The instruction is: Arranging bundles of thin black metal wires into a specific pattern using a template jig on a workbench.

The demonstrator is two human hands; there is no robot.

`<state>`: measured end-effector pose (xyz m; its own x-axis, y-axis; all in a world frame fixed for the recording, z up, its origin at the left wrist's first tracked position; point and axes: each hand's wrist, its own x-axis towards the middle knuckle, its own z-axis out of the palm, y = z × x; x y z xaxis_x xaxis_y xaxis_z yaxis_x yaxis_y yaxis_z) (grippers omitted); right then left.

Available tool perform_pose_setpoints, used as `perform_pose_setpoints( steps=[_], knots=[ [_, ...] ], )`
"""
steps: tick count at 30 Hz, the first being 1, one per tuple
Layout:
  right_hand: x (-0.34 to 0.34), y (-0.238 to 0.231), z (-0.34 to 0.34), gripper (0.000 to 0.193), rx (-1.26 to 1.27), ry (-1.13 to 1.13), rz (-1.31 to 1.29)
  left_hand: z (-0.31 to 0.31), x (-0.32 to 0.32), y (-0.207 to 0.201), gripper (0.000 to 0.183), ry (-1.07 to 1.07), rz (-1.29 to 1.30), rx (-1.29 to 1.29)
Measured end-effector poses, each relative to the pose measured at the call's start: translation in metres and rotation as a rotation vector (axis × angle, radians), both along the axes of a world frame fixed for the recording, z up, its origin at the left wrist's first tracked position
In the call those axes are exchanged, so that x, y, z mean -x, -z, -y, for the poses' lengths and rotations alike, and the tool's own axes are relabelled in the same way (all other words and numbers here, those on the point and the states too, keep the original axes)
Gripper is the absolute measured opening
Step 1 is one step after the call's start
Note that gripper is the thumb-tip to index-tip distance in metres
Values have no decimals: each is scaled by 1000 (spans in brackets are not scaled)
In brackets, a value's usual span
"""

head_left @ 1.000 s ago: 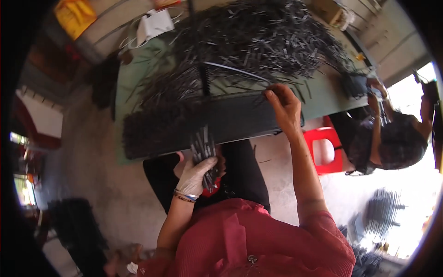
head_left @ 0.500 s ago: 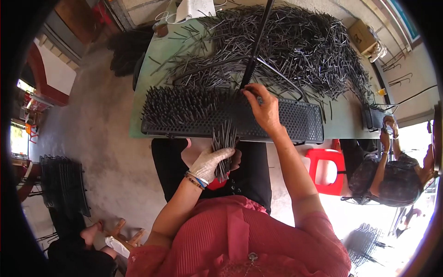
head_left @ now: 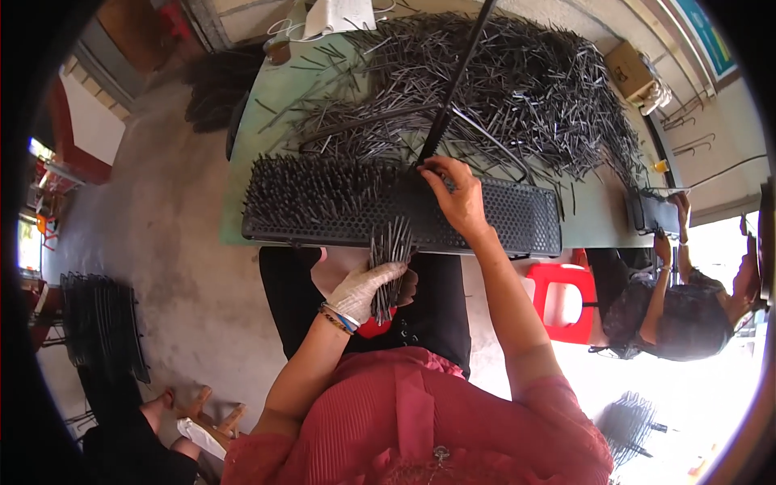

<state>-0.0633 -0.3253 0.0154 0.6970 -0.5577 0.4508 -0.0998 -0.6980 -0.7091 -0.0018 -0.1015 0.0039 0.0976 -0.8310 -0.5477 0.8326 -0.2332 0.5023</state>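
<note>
Black strips (head_left: 391, 241) in left fist (head_left: 360, 290), lengthwise toward tray (head_left: 525, 213); right hand (head_left: 461, 196) pinched, contents unclear

Long black perforated tray (head_left: 517, 214) at the near edge of the tabletop (head_left: 263, 129), its left part crowded with upright dark strips (head_left: 315, 190); strip bundle (head_left: 391, 242) before it.

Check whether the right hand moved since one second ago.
Yes: the right hand moved left along the black tray, from near its right end toward its middle.
</note>
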Motion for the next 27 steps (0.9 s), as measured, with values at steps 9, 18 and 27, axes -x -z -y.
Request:
perform_pose_setpoints(
  steps=[9,18,27],
  knots=[
    [-7,-3,-2,28,360,-71,24,3,1,-10,23,30,128,10],
    [-14,-8,-10,26,455,22,-41,1,0,1,25,7,94,38],
    [-14,-5,-12,25,561,121,-116,4,5,1,25,-58,61,41]
  ],
)
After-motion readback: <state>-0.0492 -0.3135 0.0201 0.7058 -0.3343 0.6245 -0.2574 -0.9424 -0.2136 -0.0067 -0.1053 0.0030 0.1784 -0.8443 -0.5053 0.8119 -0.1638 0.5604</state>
